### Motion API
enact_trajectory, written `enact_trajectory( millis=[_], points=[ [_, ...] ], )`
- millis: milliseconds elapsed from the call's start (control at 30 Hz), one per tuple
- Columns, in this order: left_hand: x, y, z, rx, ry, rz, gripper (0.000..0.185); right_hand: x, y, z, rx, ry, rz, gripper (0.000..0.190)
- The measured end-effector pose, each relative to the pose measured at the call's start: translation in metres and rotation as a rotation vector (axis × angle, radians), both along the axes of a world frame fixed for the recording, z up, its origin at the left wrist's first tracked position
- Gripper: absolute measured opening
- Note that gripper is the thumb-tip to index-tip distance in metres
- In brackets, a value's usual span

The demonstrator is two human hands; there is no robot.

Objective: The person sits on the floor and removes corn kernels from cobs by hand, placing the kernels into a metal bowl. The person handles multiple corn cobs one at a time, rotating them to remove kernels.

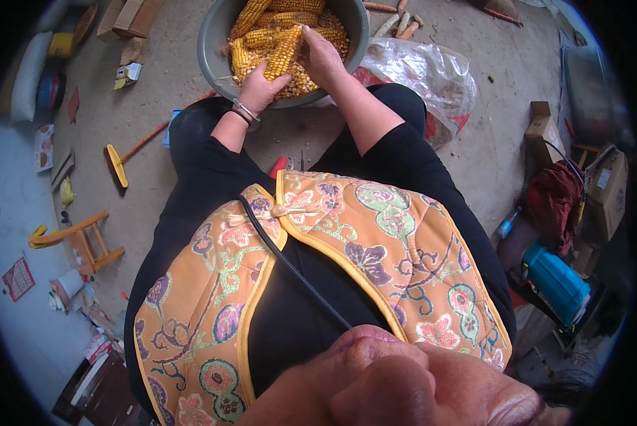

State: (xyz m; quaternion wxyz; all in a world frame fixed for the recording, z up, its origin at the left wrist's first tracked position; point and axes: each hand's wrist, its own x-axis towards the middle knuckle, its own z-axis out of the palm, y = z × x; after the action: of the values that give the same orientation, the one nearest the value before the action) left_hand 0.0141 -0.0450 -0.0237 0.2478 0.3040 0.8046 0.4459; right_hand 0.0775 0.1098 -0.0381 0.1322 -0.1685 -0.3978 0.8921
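Note:
A dried ear of yellow corn (284, 55) is held at a slant over a grey basin (205, 53). My left hand (262, 88) grips its lower end, thumb along one side. At the upper end, the fingers of my right hand (321, 57) press against the ear's right side. Beneath them lie loose corn kernels (300, 84) and several whole ears (252, 16), still covered in kernels. My right palm and the underside of the held ear are hidden.
Bare corncobs (403, 24) and a clear plastic bag (417, 66) lie right of the basin. A yellow-headed broom (117, 166) and a small wooden stool (87, 239) are at left. Cardboard boxes (545, 130) and a teal container (557, 285) stand at right.

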Motion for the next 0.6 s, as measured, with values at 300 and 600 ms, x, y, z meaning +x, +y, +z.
enact_trajectory(
  millis=[300, 600],
  points=[
    [0.023, 0.015, 0.008, -0.058, 0.360, 0.056, 0.047, -0.032, 0.007, -0.067, 0.302, 0.207, -0.266, 0.028],
    [0.028, 0.015, 0.001, -0.057, 0.498, 0.064, 0.051, -0.013, 0.000, -0.011, -0.388, 0.116, -0.199, 0.025]
  ],
)
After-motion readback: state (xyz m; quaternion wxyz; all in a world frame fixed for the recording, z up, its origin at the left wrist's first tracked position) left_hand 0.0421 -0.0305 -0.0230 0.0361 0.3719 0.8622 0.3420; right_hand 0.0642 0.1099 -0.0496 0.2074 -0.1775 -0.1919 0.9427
